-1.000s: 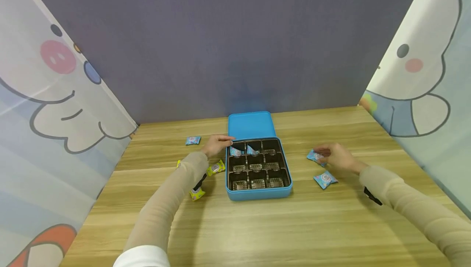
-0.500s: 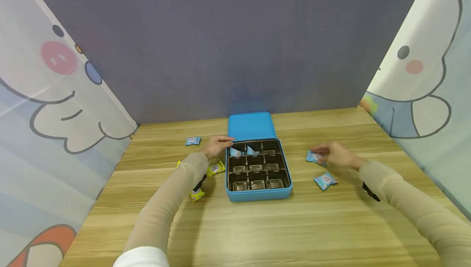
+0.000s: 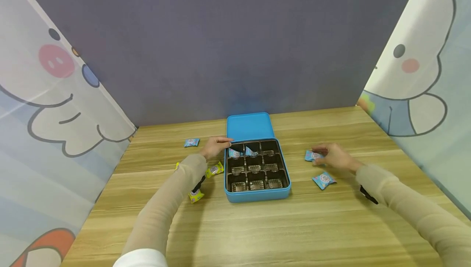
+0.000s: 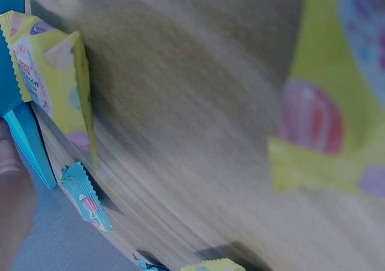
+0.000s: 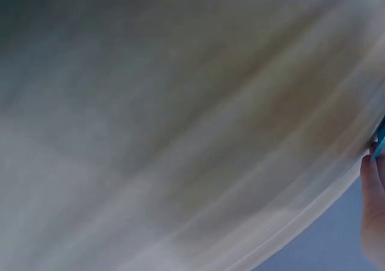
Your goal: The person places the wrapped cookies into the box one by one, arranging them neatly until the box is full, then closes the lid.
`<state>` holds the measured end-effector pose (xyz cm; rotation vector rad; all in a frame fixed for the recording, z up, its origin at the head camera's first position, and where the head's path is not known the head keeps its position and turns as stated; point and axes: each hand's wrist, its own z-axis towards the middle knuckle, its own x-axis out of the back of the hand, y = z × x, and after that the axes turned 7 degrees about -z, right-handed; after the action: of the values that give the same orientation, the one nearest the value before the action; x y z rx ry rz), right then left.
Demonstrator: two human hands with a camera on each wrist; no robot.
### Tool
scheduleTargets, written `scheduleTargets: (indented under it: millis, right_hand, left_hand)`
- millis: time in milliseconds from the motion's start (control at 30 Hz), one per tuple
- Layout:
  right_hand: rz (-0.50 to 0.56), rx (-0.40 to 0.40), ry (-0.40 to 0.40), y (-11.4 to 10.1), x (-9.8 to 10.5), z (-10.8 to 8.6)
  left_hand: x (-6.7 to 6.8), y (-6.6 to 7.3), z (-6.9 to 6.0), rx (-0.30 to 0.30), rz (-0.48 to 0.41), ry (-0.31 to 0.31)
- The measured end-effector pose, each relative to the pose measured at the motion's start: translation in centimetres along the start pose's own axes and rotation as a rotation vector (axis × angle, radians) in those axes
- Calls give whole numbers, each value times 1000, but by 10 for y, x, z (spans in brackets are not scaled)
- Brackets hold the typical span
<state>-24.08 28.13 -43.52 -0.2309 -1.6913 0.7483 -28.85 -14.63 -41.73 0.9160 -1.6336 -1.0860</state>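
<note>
Clock positions are taken from the middle of the blue box [image 3: 257,196], 12 pointing away from the person.

Right hand [image 3: 335,156]: thumb and fingers curl about a blue packet [image 3: 310,155] just short of 3 o'clock, apparently pinching it. Whether it is lifted off the surface [image 3: 257,234] cannot be told. Left hand [image 3: 212,147]: fingers reach the box rim between 10 and 11 o'clock; whether they grip it cannot be told. Two boxed packets [image 3: 234,153] sit in the compartment row nearest the lid [image 3: 249,125], at 12 o'clock.

Assessment: the step in hand reads as picking up the packet. The pinch should cross the filled middle, since a crimped end would likely bend. Pressure should be light; the contents may crumble. The second blue packet [image 3: 324,180], just past 3 o'clock, lies near and should not be dragged along.
</note>
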Motion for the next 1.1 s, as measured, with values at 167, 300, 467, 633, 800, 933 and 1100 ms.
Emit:
scheduleTargets:
  millis: [167,300,467,633,800,933,1100]
  right_hand:
    - [-57,-2,20,-3,-2,0]
    - [-84,10,46,-3,-4,0]
    - [-82,15,55,-4,-3,1]
    - [-93,14,62,-7,-1,3]
    - [-100,34,84,-13,1,7]
    - [-112,40,86,-18,4,9]
    - [-94,41,75,-24,6,10]
  left_hand:
    - [0,-1,0,-8,2,2]
    - [0,-3,1,-12,8,0]
    - [0,-2,1,-2,12,-2]
    - [1,0,2,4,12,-3]
    - [2,2,3,-2,10,-7]
    - [2,2,3,-3,4,0]
    - [1,0,1,-7,7,2]
